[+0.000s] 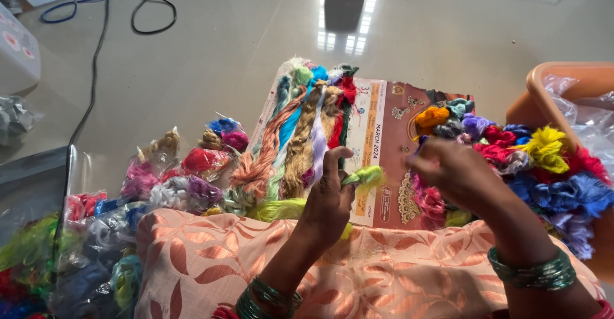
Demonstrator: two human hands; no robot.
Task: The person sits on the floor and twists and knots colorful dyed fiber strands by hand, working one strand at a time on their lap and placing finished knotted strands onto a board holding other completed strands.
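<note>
Head view, green skein [363, 177] lengthwise rightward, perhaps pinched

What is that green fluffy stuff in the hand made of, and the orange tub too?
The lime-green bundle pinched in the left hand looks like silky thread, perhaps silk or rayon: fine loose strands with a soft sheen. The orange tub looks like plastic: smooth, evenly coloured, with a rounded moulded rim.

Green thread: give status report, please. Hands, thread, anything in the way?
Left hand pinching green thread. Right hand blurred, grip unclear, over loose skeins. Laid-out skeins close beside the left hand.
</note>
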